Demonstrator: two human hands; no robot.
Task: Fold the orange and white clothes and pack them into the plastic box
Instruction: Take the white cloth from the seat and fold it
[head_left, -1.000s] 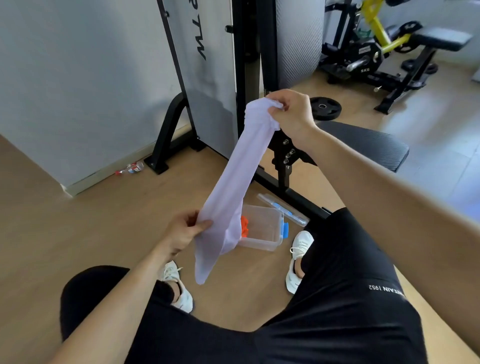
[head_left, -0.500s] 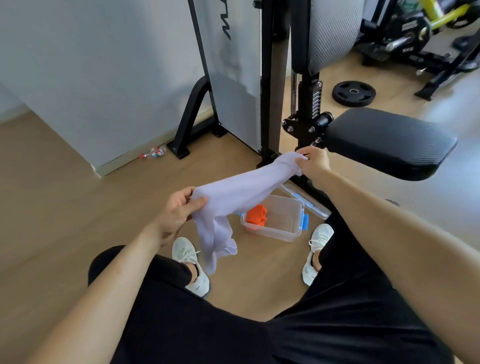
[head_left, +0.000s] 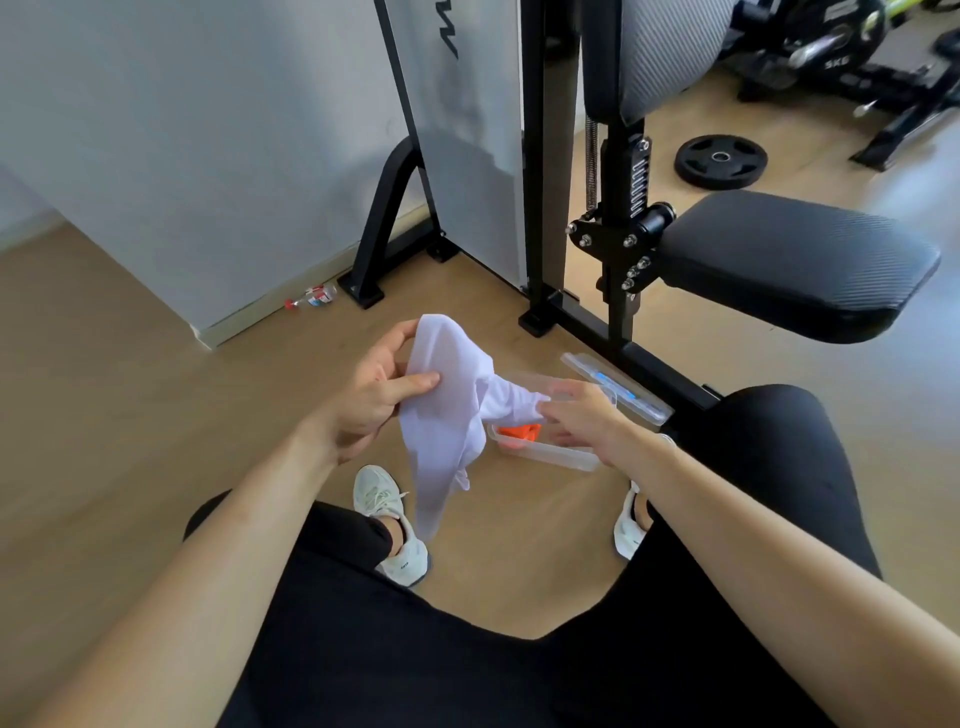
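The white cloth (head_left: 452, 415) is held in the air above the floor (head_left: 156, 415), between the person's knees, bunched and draped rather than flat. Its upper part is gathered in the left hand (head_left: 374, 400), whose thumb presses on the front of the fabric while the curled fingers wrap behind the top edge. From there one strip runs across to the right hand (head_left: 582, 421), which pinches that end between thumb and fingertips; the rest hangs down in a loose tail towards the left shoe (head_left: 389, 519).

Just below the right hand sits the clear plastic box (head_left: 550, 454), open on the floor and partly hidden by that hand. The orange cloth (head_left: 519, 432) lies inside it, at the end nearer the white cloth. The box's clear lid (head_left: 618, 387), with a blue clip, lies on the floor just beyond the box, against the black base rail of a gym machine (head_left: 543, 156).

The person wears black shorts (head_left: 467, 675), and the right shoe (head_left: 628, 530) shows beside the right forearm. The machine's black padded seat (head_left: 795, 260) juts out to the right. A small bottle (head_left: 311, 297) lies on the floor by the foot of the grey wall (head_left: 182, 130), and a black weight plate (head_left: 720, 161) lies flat farther back.
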